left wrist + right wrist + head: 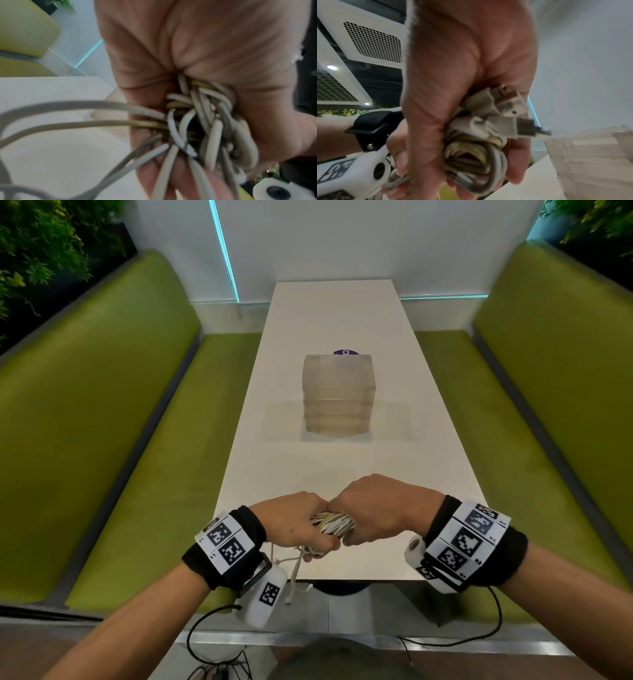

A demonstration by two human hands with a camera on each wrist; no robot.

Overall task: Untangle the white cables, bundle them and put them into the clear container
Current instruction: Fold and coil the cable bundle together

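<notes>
A bundle of white and yellowed cables [331, 523] is squeezed between both fists just above the near end of the white table [342, 460]. My left hand [301, 529] grips one end of the bundle [197, 128], and loose loops and ends hang below it over the table edge [294, 573]. My right hand [370, 515] grips the other end, where coiled cable [476, 159] and several plugs [501, 108] stick out of the fist. The clear container [338, 395], a lidded frosted box, stands at the table's middle, well beyond both hands.
Green upholstered benches [113, 440] run along both sides of the narrow table. A purple round sticker [346, 352] shows behind the container. Black wrist-camera leads [205, 631] hang below the table's front edge.
</notes>
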